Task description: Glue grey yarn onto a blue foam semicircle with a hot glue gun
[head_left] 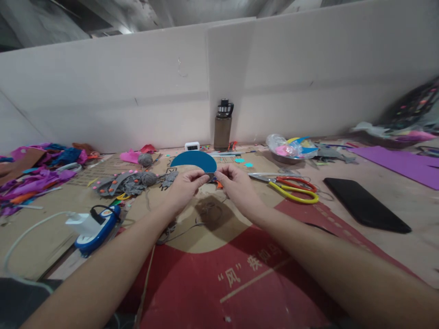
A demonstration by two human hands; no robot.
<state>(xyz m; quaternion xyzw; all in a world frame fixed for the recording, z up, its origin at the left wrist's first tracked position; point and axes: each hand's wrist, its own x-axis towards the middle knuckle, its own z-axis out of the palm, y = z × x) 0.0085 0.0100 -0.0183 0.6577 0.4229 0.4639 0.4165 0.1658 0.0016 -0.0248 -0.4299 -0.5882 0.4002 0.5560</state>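
A blue crescent-shaped piece of sheet, perhaps felt or foam point(194, 160), is held up above the cardboard. My left hand point(188, 185) pinches it near its lower right end, thumb against fingers. Right beside it, my right hand point(235, 185) pinches the same end, the two thumbs almost touching. A small dark bit shows between the fingertips, too small to name. Loose grey yarn point(212, 211) lies on the cardboard below my hands. To the right of my right hand are scissors with one red and one yellow handle point(298, 192).
A black phone point(366, 204) lies on the right, near a purple sheet point(401, 162). A bottle point(222, 128) stands against the white wall point(154, 87). Scraps fill a metal bowl point(291, 157). On the left are a blue power strip point(92, 242), grey scraps point(123, 183) and colourful scraps point(44, 169).
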